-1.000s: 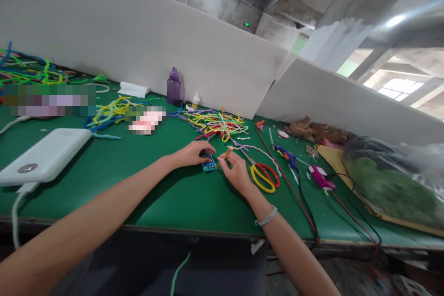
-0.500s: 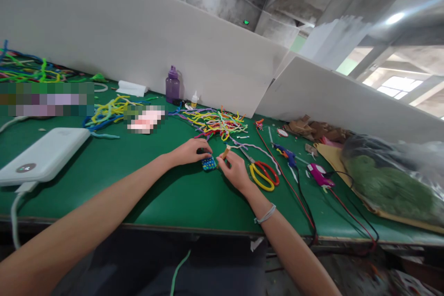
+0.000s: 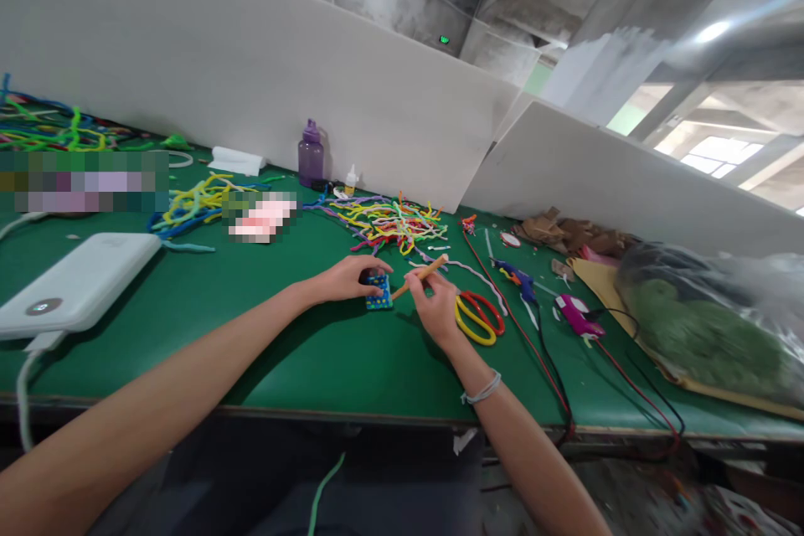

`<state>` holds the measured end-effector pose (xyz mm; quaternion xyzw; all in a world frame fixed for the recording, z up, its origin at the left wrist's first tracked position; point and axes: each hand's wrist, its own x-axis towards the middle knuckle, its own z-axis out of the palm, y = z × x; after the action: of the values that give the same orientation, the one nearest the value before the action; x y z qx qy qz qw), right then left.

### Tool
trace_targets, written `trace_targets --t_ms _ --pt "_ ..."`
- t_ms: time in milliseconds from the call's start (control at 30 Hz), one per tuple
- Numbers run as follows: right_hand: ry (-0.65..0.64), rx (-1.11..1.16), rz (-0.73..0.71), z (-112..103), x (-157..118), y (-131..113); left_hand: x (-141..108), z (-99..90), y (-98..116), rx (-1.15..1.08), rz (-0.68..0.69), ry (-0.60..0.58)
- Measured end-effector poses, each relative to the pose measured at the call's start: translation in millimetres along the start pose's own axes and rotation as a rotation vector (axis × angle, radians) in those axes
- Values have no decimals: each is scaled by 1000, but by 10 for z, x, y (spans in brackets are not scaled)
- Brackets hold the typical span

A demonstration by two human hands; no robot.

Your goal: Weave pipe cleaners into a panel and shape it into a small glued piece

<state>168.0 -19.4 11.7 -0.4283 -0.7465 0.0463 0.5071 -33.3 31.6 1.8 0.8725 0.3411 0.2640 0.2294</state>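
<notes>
Near the middle of the green table, my left hand (image 3: 350, 278) has its fingers closed on the top edge of a small blue dotted piece (image 3: 378, 292). Just right of it, my right hand (image 3: 433, 301) pinches a thin tan stick (image 3: 430, 270), tilted up to the right. The stick's lower end is beside the right edge of the blue piece; whether they touch is too small to tell. Scissors (image 3: 478, 318) with red and yellow handles lie right of my right hand, their blades hidden behind it.
Colourful fuzzy strips (image 3: 402, 222) are heaped behind my hands. A white power bank (image 3: 81, 280) lies left. A purple bottle (image 3: 311, 155) stands near the partition. On the right are a blue glue gun (image 3: 516, 278), cords, a magenta device (image 3: 579, 316) and a plastic bag (image 3: 709, 335).
The stick in my right hand has swung from nearly upright to a flatter slant, and that hand has shifted slightly right. More of the blue dotted piece shows under my left fingers.
</notes>
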Motion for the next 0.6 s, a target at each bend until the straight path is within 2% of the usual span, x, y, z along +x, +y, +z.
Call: trace_targets --t_ms 133,300,433,600 --pt "-40 13 -31 11 -9 -15 6 13 18 -3 16 1" --pt "-232 -56 -170 74 -41 12 14 40 -2 -12 39 21" --pt "-258 -52 -191 101 -50 18 20 54 -20 -20 46 19" --pt "-243 -38 -117 84 -28 30 23 50 -34 -27 10 -4"
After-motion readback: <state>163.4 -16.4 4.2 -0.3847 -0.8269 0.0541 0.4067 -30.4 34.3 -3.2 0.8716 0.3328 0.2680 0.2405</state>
